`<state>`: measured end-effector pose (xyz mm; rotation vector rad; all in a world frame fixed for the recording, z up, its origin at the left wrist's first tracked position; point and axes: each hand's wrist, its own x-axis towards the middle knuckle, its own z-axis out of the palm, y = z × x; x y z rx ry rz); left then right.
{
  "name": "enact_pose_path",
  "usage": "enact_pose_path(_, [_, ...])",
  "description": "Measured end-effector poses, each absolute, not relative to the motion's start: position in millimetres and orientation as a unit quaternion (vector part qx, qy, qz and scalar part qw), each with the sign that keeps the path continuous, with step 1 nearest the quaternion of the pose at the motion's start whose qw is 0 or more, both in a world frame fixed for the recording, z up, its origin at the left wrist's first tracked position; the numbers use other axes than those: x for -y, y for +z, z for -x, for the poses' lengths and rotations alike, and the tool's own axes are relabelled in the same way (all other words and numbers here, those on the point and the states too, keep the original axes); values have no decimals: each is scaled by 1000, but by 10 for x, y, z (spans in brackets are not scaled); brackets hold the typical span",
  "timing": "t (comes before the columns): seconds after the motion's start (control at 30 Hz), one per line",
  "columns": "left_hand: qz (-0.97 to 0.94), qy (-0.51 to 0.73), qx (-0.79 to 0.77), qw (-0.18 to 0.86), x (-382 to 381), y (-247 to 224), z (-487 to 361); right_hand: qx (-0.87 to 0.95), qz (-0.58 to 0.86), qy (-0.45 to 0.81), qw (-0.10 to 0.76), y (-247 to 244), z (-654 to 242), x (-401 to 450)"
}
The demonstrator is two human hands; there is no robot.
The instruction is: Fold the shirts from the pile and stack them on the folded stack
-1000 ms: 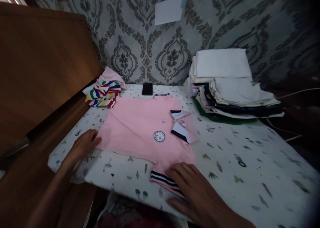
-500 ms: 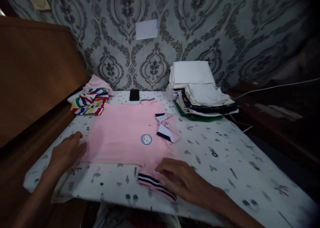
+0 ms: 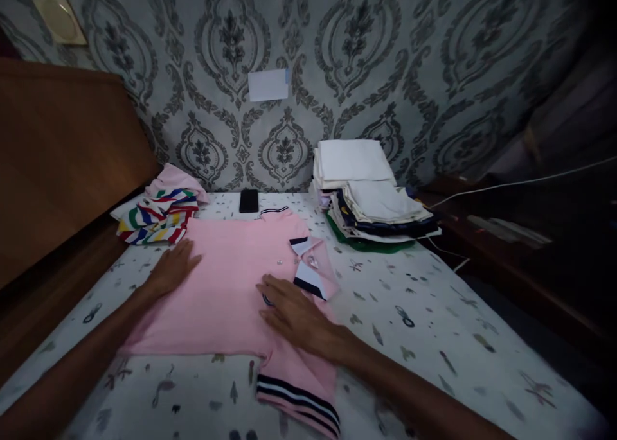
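Note:
A pink polo shirt [image 3: 216, 292] lies spread on the patterned white cloth, its collar pointing right and its striped sleeve cuff toward me. My left hand [image 3: 173, 266] rests with spread fingers on the shirt's left edge, near the hem. Flat on the chest, partly over the round badge, lies my right hand [image 3: 294, 311], fingers apart, just left of the white and navy collar [image 3: 311, 279]. Neither hand grips anything.
Crumpled striped and pink clothes [image 3: 164, 212] lie at the back left beside a wooden panel [image 3: 67, 151]. A black phone [image 3: 249, 200] is near the wall. Folded clothes [image 3: 371, 199] are stacked at the back right, with a white cable [image 3: 520, 180] beyond.
My left hand has moved up along the shirt's left edge. My right hand has gone from the near sleeve up onto the chest. The camera view has shifted.

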<state>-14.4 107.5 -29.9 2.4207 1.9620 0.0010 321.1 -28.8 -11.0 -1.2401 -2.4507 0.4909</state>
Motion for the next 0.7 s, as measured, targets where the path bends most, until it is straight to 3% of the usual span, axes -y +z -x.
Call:
enact_pose_path(0.13, [-792, 27, -609, -32, -1242, -302, 122, 826, 487, 144, 244, 8, -3487, -454])
enact_pose_path(0.37, [-859, 36, -508, 51, -1672, -298, -443, 666, 707, 123, 205, 53, -3774, -1920])
enact_pose_path(0.57, [-819, -2, -574, 3, -2339, -8, -134, 600, 761, 172, 175, -44, -3740, -2495])
enact_pose_path(0.7, [-819, -45, -569, 52, -2530, 227, -20, 597, 752, 197, 199, -60, -3766, -2661])
